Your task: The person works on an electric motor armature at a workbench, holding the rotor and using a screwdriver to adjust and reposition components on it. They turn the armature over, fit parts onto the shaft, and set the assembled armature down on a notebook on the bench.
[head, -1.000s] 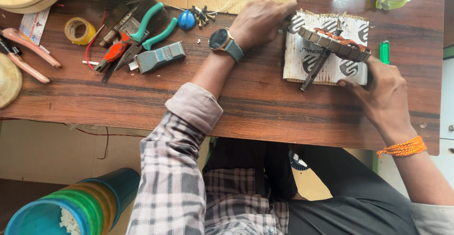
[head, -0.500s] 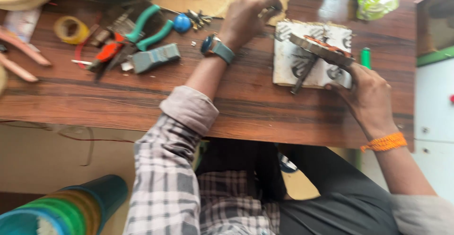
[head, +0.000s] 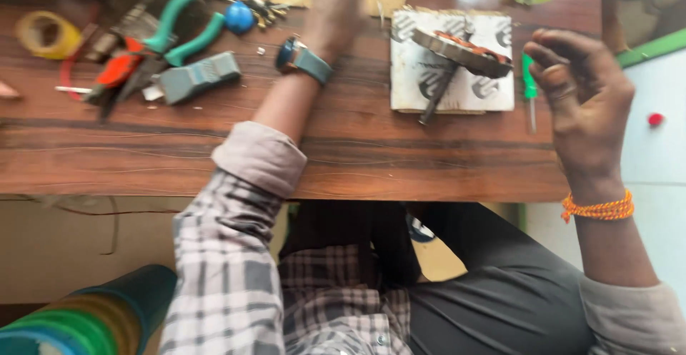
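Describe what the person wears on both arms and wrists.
The left arm has a grey and white checked shirt sleeve with a plain pale cuff rolled partway up the forearm, and a wristwatch with a dark face and grey-blue strap. The right wrist carries an orange thread band, with a pale sleeve edge near the elbow.

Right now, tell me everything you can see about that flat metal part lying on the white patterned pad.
The metal part is a flat, grey-brown plate with orange-red patches along its top, blurred so finer detail is lost. It lies slanted across the white pad on the wooden table, one end looking raised. A dark thin rod runs from under it toward the pad's near edge. Neither hand touches it: the right hand is lifted to its right, and the left hand reaches beyond the pad.
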Available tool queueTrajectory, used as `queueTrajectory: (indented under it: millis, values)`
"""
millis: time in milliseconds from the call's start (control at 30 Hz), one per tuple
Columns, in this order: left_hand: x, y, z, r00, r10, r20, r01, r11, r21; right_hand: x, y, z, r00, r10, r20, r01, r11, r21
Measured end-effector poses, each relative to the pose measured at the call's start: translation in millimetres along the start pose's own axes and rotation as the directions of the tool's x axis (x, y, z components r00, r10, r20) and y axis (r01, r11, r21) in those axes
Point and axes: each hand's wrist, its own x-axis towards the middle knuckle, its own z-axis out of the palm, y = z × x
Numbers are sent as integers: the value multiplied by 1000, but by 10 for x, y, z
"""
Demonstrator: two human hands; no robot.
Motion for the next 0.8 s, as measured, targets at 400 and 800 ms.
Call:
queueTrajectory:
  millis: [400, 800]
  values:
    - [-506, 1370, -575, 929, 333, 158, -342, 939, 31, -30, 69, 99, 981, 107, -162, -108, 994, 2]
    - [-642, 1380, -68, 875, 464, 139, -480, 869, 119, -228, 89, -111, 841, 502, 202, -469, 862, -192]
